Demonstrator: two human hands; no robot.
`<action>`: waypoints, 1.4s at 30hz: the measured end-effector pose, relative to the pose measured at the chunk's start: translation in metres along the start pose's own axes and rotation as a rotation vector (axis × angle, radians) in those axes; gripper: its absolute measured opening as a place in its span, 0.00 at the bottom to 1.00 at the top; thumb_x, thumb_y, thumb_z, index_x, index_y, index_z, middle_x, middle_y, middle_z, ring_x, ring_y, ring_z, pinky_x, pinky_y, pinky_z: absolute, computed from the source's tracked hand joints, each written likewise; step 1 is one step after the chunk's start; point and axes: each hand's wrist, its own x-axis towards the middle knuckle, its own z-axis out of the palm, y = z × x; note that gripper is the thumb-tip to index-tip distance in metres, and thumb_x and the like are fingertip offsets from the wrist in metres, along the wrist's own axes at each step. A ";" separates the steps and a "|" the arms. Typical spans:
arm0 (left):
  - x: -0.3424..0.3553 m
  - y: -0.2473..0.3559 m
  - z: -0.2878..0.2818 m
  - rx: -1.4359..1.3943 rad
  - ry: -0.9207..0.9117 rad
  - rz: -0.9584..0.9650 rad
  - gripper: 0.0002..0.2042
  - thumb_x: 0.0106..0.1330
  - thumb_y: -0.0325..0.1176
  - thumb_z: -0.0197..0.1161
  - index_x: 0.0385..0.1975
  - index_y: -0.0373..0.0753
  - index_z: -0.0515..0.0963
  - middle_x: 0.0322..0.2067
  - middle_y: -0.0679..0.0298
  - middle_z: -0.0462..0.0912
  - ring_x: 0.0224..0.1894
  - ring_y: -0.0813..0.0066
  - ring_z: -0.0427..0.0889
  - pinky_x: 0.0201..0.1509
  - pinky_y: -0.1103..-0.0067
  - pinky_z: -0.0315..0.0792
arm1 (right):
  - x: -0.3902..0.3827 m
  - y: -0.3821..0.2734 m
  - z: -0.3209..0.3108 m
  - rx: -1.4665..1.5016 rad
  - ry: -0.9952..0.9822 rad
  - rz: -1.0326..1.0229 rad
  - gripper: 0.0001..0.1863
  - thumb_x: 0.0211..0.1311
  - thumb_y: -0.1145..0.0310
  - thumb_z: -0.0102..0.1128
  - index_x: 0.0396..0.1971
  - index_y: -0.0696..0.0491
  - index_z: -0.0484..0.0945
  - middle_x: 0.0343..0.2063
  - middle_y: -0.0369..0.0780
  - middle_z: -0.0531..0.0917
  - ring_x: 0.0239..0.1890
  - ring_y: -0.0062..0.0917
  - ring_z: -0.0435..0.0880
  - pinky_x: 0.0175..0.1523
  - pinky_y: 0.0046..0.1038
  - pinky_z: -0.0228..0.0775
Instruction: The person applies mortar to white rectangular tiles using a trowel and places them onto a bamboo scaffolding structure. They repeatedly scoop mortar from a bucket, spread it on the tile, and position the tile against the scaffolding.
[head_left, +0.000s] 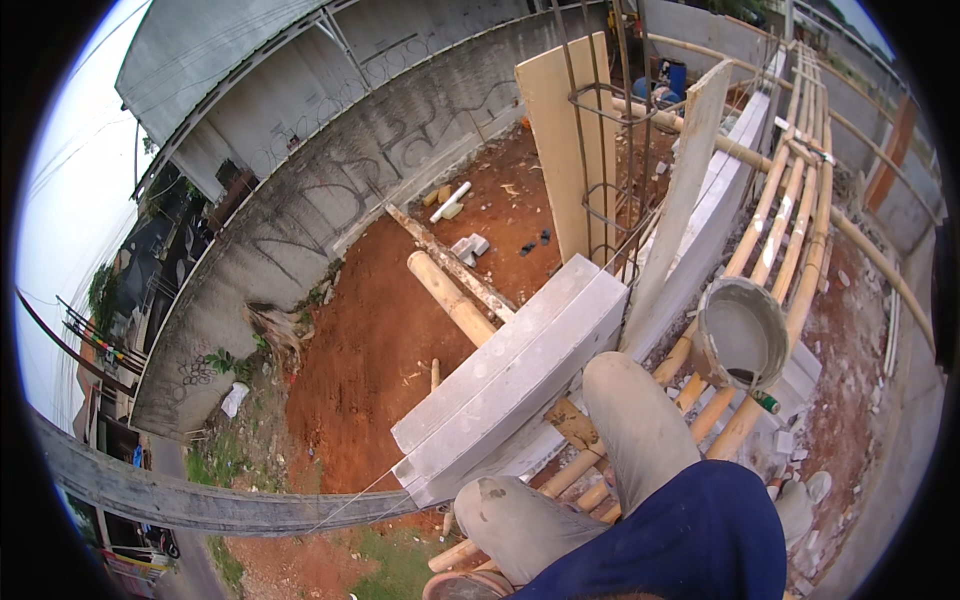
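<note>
Neither my left hand nor my right hand shows. My legs in dusty grey trousers [640,420] are bent on a bamboo scaffold [810,240], below my dark blue shirt [680,540]. In front of my knees, pale lightweight blocks [530,370] form a short wall top with a thin string along it. A bucket of grey wet mortar [740,330] stands on the poles to my right, with a small green-handled object [764,398] at its lower edge. Another round container [460,590] is cut off at the bottom. Beyond the blocks rise rebar bars [606,140] between plywood boards [545,140].
Red soil [350,380] lies below the raised wall, with loose poles [445,295] and a white pipe [450,202]. A painted-over concrete boundary wall [250,260] curves behind. A concrete beam [200,505] runs left, and blue drums [668,80] stand at the back.
</note>
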 end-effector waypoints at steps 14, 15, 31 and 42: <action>-0.028 0.022 -0.013 0.028 -0.007 0.071 0.24 0.81 0.49 0.47 0.64 0.36 0.71 0.51 0.58 0.82 0.49 0.73 0.83 0.55 0.76 0.79 | -0.012 -0.031 -0.005 0.022 0.041 -0.105 0.23 0.77 0.52 0.41 0.38 0.59 0.73 0.34 0.46 0.83 0.34 0.40 0.82 0.35 0.41 0.75; -0.035 0.026 -0.018 0.027 -0.004 0.082 0.24 0.81 0.49 0.47 0.64 0.36 0.71 0.52 0.57 0.82 0.49 0.73 0.83 0.55 0.76 0.79 | -0.013 -0.036 -0.003 0.023 0.041 -0.122 0.23 0.77 0.52 0.41 0.38 0.59 0.73 0.34 0.46 0.83 0.33 0.40 0.82 0.35 0.41 0.75; -0.245 0.255 0.068 0.039 -0.648 0.911 0.22 0.81 0.41 0.58 0.59 0.23 0.79 0.54 0.47 0.86 0.56 0.61 0.88 0.63 0.70 0.81 | -0.171 -0.280 -0.164 -0.983 0.659 -0.601 0.26 0.76 0.54 0.57 0.43 0.68 0.84 0.32 0.61 0.86 0.41 0.55 0.89 0.48 0.47 0.82; -0.288 0.303 0.247 0.614 -1.147 1.032 0.19 0.81 0.44 0.59 0.55 0.32 0.85 0.47 0.56 0.91 0.48 0.68 0.91 0.55 0.74 0.84 | -0.284 -0.277 -0.281 -0.870 0.695 -0.232 0.22 0.78 0.65 0.52 0.39 0.72 0.86 0.34 0.53 0.90 0.35 0.36 0.92 0.39 0.35 0.88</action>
